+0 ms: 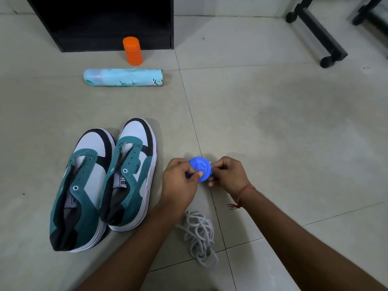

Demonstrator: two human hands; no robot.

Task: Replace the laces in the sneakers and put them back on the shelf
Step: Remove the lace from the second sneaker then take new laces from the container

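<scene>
Two teal, white and black sneakers, the left one (78, 192) and the right one (130, 175), stand side by side on the tiled floor with bare eyelets. A heap of grey-white laces (198, 236) lies on the floor between my forearms. My left hand (180, 183) and my right hand (227, 173) both pinch a round blue disc (200, 169), which looks like a bundle of blue lace, just above the floor to the right of the sneakers. The black shelf unit (109, 22) stands at the back left.
An orange capped bottle (132, 51) stands in front of the shelf. A light blue spray can (123, 77) lies on its side behind the sneakers. Black furniture legs (321, 36) sit at the back right.
</scene>
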